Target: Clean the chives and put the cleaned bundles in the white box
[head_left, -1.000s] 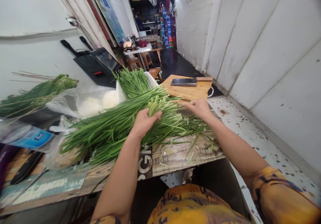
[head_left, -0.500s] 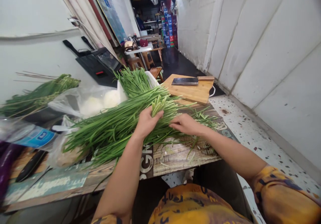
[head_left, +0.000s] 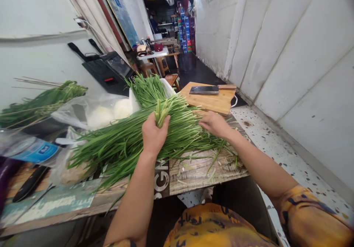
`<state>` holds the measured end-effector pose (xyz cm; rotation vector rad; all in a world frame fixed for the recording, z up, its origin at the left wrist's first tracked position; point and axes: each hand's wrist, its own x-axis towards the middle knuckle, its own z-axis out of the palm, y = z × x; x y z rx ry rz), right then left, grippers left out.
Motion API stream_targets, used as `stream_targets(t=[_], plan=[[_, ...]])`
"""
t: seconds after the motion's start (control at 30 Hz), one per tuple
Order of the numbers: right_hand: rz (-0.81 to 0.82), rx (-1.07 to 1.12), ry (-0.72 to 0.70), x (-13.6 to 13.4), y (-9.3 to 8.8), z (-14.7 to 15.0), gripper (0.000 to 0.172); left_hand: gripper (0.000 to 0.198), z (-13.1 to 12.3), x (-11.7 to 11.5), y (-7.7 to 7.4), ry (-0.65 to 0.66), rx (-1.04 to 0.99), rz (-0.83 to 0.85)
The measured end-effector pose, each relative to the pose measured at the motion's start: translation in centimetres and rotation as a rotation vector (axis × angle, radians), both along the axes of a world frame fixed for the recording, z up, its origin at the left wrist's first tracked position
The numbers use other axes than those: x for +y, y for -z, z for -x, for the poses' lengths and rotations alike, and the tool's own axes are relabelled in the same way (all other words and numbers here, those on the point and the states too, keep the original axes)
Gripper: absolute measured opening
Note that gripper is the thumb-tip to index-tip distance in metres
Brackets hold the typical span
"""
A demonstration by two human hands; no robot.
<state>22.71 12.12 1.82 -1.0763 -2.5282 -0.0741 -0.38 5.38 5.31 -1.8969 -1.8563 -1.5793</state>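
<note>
A thin bunch of pale-ended garlic chives (head_left: pixel 161 111) stands up out of my left hand (head_left: pixel 153 134), which is wrapped round it. Beneath and beside that hand spreads a big heap of garlic chives (head_left: pixel 118 139), green leaves to the left and whitish stem ends to the right. My right hand (head_left: pixel 215 124) is by the stem ends with its fingers curled together; whatever is between them is hidden. Loose trimmings (head_left: pixel 218 143) lie under it on the table. Behind the heap, more chives (head_left: pixel 148 90) fill a white container (head_left: pixel 168 87).
A cleaver (head_left: pixel 204 90) lies on a wooden cutting board (head_left: pixel 206 103) at the back right. To the left are a plastic bag (head_left: pixel 74 108) with white round vegetables (head_left: pixel 123 108), a black-handled knife (head_left: pixel 31 183) and purple eggplants (head_left: pixel 11 180). The table's front edge (head_left: pixel 193 193) is near my lap.
My left hand has shifted left with its bunch of chives. My right hand has moved right and slightly away, towards the cutting board, leaving a wider gap between the hands.
</note>
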Motion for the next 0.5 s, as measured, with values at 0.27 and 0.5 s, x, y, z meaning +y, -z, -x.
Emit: stream_targets(t=[0.27, 0.5], plan=[[0.024, 0.013, -0.155, -0.3, 1.0, 1.8, 0.017, 0.023, -0.8, -0.1, 0.7, 0.213, 0.051, 0.244], [0.403, 0.503, -0.166, -2.2, -0.6, 2.1, 0.014, 0.017, -1.5, 0.1, 1.1, 0.396, 0.135, 0.397]])
